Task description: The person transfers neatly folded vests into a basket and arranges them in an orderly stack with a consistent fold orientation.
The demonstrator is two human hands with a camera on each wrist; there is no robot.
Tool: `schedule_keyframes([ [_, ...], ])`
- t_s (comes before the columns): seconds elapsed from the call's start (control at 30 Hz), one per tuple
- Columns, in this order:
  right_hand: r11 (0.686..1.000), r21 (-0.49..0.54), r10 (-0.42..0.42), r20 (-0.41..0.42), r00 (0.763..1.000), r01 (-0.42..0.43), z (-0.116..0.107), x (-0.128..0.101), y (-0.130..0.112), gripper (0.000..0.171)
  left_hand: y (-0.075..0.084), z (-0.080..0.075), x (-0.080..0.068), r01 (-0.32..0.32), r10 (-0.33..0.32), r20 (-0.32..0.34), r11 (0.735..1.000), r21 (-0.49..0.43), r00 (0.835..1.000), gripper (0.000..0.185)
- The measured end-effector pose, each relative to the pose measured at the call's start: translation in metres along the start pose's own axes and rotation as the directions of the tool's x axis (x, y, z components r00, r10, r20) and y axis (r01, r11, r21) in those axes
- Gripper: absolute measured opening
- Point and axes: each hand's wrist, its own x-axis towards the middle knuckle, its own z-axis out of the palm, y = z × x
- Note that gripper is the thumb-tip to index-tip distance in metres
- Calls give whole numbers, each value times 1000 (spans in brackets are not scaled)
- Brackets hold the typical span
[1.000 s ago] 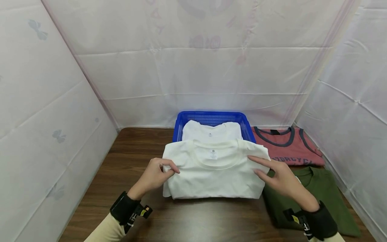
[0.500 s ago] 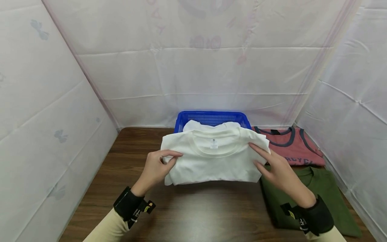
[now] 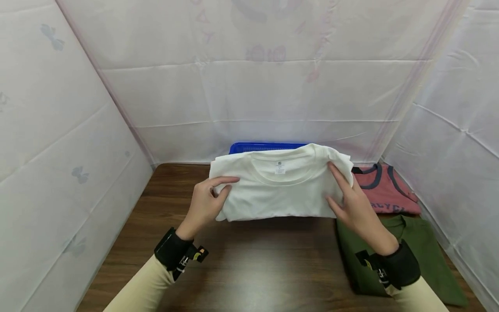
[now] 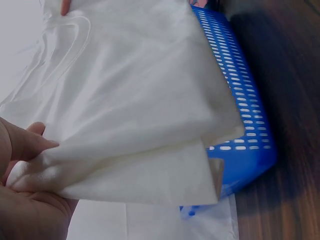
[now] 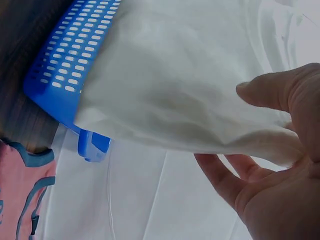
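Note:
A folded white T-shirt (image 3: 277,197) with a round neckline and a small printed label hangs between my two hands, raised over the front of a blue plastic basket (image 3: 265,146). My left hand (image 3: 204,201) grips the shirt's left side between thumb and fingers; in the left wrist view the cloth (image 4: 115,115) bunches inside that grip. At the other side my right hand (image 3: 356,208) holds the shirt, thumb on top and several fingers underneath, as the right wrist view shows. The shirt hides most of the basket and what lies in it.
A red T-shirt (image 3: 390,195) with dark trim lies folded at the back right of the wooden table (image 3: 257,268). In front of it is a folded dark green T-shirt (image 3: 413,255). White cloth walls (image 3: 257,95) stand at the back and both sides.
Both hands have lifted the white T-shirt up and away from me, from in front of the basket to over it. The white shirt seen in the basket earlier is now hidden.

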Motion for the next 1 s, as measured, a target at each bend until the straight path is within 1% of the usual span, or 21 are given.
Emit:
schedule_keyframes([
  [0.27,1000,-21,15,-23,1000,-16,9,12,10,91,-1,4,16,-6,8,-66,1000,29,998,32],
  [0.43,1000,-3,28,-38,999,-28,15,21,17,88,-6,6,27,-22,26,-95,999,48,995,31],
  [0.6,1000,-1,23,-29,999,-23,20,31,22,87,-12,6,37,-24,31,-105,997,68,994,31],
  [0.73,1000,0,12,-14,1000,-12,23,40,28,85,-18,8,43,-7,16,-117,997,76,993,31],
  [0.87,1000,6,22,-10,1000,-22,25,47,33,85,-23,12,51,2,5,-123,998,63,992,30],
  [1.0,999,26,40,-16,999,-40,27,53,39,86,-27,14,59,-8,16,-130,998,62,991,30],
])
